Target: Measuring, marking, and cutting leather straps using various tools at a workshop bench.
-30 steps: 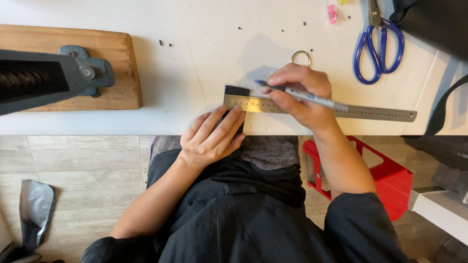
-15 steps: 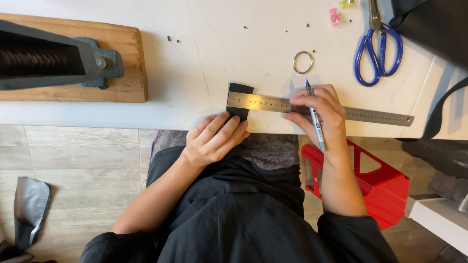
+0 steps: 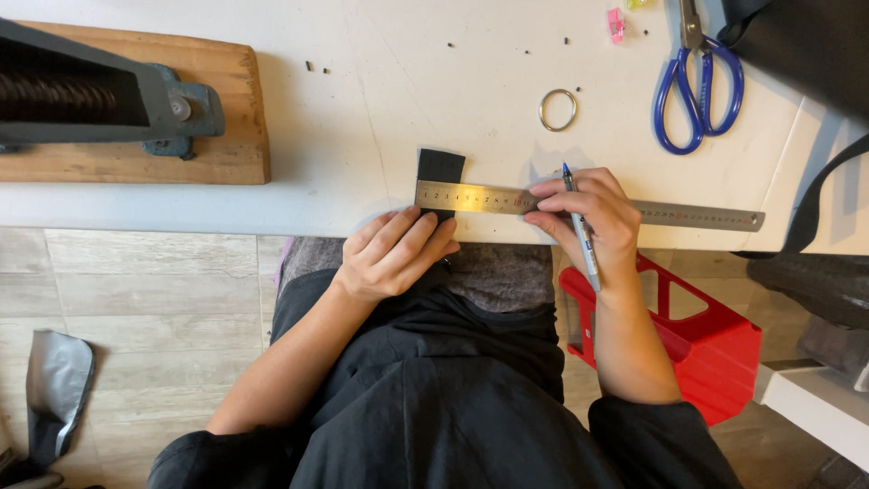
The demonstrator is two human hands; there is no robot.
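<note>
Fingers (image 3: 412,237) of the left hand (image 3: 389,258) are spread flat on the black strip (image 3: 440,167) at the tabletop (image 3: 380,100) edge; the right hand (image 3: 593,217) is closed around a pen (image 3: 579,226), pinning the steel ruler (image 3: 579,206). Firm, even pressure is advised while marking.

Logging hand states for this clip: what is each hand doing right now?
Left hand: open, fingers flat on the black strip below the metal ruler.
Right hand: closed on a pen, resting on the ruler.
</note>
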